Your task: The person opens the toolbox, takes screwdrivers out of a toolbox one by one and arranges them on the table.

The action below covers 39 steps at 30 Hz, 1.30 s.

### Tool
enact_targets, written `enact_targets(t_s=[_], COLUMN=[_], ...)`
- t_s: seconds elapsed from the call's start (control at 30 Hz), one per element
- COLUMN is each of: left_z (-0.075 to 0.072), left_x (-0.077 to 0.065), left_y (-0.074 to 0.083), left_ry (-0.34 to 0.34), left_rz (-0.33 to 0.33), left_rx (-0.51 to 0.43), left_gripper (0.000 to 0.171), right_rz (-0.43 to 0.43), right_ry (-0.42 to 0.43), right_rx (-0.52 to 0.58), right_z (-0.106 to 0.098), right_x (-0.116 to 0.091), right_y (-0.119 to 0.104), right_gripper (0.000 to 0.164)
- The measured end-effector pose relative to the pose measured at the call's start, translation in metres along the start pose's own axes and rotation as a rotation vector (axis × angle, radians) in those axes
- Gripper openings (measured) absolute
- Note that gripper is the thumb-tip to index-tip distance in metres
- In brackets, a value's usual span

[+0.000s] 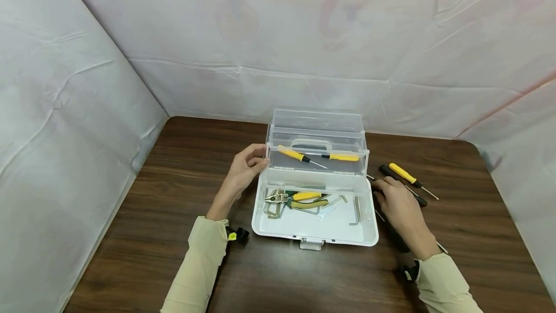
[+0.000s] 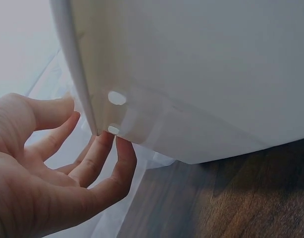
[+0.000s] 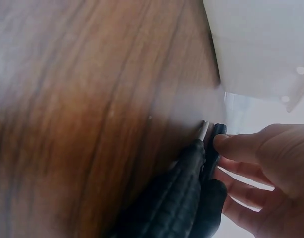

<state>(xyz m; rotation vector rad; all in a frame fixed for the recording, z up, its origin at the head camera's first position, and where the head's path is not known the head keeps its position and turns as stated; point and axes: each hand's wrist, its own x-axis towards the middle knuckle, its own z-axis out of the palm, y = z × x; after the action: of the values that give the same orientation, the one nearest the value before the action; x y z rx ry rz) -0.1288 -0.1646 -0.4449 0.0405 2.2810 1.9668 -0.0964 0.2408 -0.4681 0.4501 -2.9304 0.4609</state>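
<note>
A white toolbox (image 1: 314,235) stands with its clear lid raised, a combination plier (image 1: 310,203) and several hex keys (image 1: 357,210) inside. Two yellow-handled screwdrivers (image 1: 292,153) lie in the lid section. At the box's left side, my left hand (image 1: 246,168) touches the edge with loosely bent fingers; the left wrist view puts the fingertips (image 2: 125,141) against the lower rim. To the right of the box, my right hand (image 1: 399,204) pinches a black-handled screwdriver (image 3: 211,153) between thumb and fingers, low over the table. Much of that tool is hidden by the hand.
Beyond my right hand lie a yellow-handled screwdriver (image 1: 403,173) and a black-handled tool (image 1: 388,172). Another black handle (image 1: 398,241) is partly under the right forearm. The dark wooden table (image 1: 173,197) meets white cloth walls (image 1: 208,91) at the back and sides.
</note>
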Motion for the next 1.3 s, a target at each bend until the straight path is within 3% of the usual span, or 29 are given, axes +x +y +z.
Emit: enact_targets(t_s=[0.2,0.37,0.53,0.8,1.0,1.17,1.3], left_z=[-0.001,-0.001,-0.003,-0.004,-0.002,-0.004,-0.006], left_x=[0.001,0.003,0.004,0.004,0.003,0.001,0.001], left_y=[-0.002,-0.003,-0.002,-0.003,0.000,0.001,0.000], left_ry=[-0.007,-0.030,-0.042,-0.033,0.000,-0.011,-0.085], left_rz=[0.014,0.033,0.033,0.061,0.108,0.040,-0.025], left_rx=[0.031,0.037,0.042,0.116,0.186,0.213,0.180], left_gripper=[0.042,0.042,0.042,0.041,0.046,0.060,0.066], right_rz=[-0.004,0.052,0.135,0.236,0.306,0.329,0.340], right_ry=[-0.009,0.012,-0.021,-0.165,-0.221,-0.254,-0.253], right_rx=[0.027,0.120,0.304,0.692,0.800,0.879,0.929], right_z=[-0.005,-0.018,-0.027,-0.022,-0.017,-0.013,-0.011], right_x=[0.002,0.007,0.012,0.022,0.023,0.021,0.018], right_y=[-0.002,-0.007,-0.012,-0.013,-0.011,-0.011,-0.012], right_gripper=[0.026,0.028,0.036,0.068,0.076,0.075,0.077])
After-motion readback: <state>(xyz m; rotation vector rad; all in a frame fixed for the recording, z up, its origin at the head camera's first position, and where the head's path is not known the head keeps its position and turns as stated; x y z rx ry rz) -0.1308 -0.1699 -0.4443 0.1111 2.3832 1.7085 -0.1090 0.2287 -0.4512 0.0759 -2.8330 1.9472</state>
